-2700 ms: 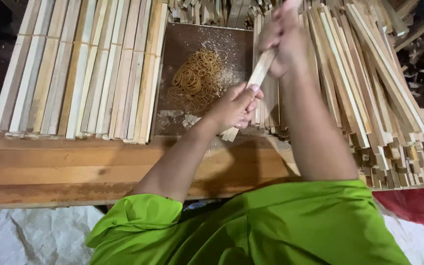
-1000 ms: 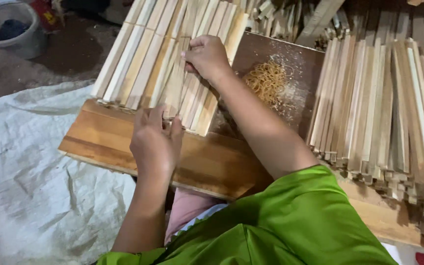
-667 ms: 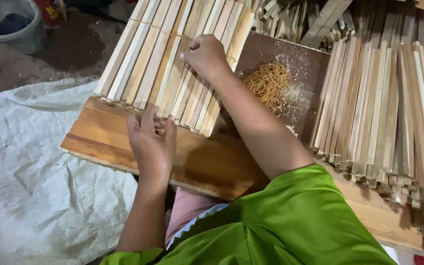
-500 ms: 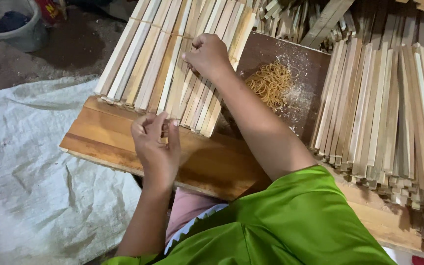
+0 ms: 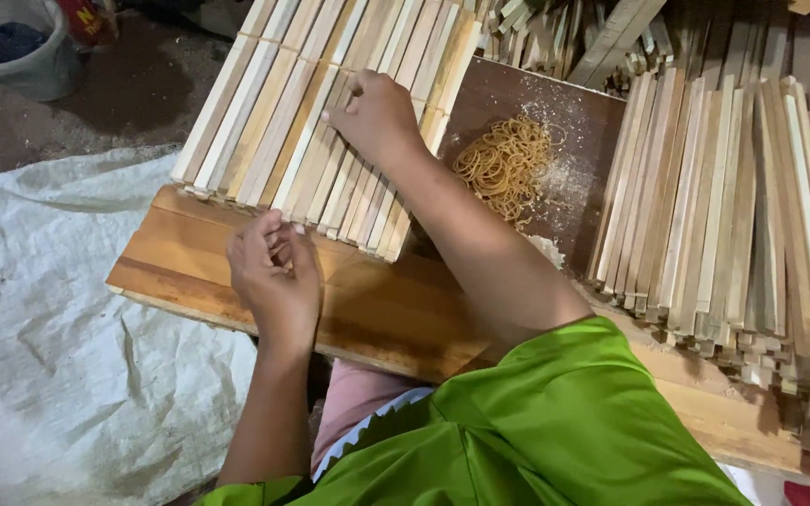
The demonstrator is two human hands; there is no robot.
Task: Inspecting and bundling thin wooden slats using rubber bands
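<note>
Our flat row of pale wooden slats (image 5: 330, 122) lies on the brown wooden table (image 5: 377, 309), the near ends of the sticks reaching over its upper edge and the far ends running away towards the top of the view, with what looks like a thin band crossing them near the far end. Our left hand (image 5: 274, 276) sits at the near ends of the slats, fingers curled loosely and the fingertips touching the stick ends; we cannot tell whether it actually pinches one. Our right hand (image 5: 377, 117) rests on top of the row further up, knuckles bent and fingers pressing down on the sticks, gripping nothing that we can see. We judge the slats to be light, stiff and dry, smooth enough to slide against each other, so the row would fan out or skew if lifted from one end; holding it flat from above and squaring it at the ends seems the safer hold. Just right of the row a heap of tan rubber bands (image 5: 503, 164) lies on a dark board (image 5: 592, 122) dusted with sawdust. Beyond that stands a larger stack of slats (image 5: 742, 215). A white woven sheet (image 5: 58, 347) covers the floor at left, with a grey bucket (image 5: 21, 47) at the far corner.
</note>
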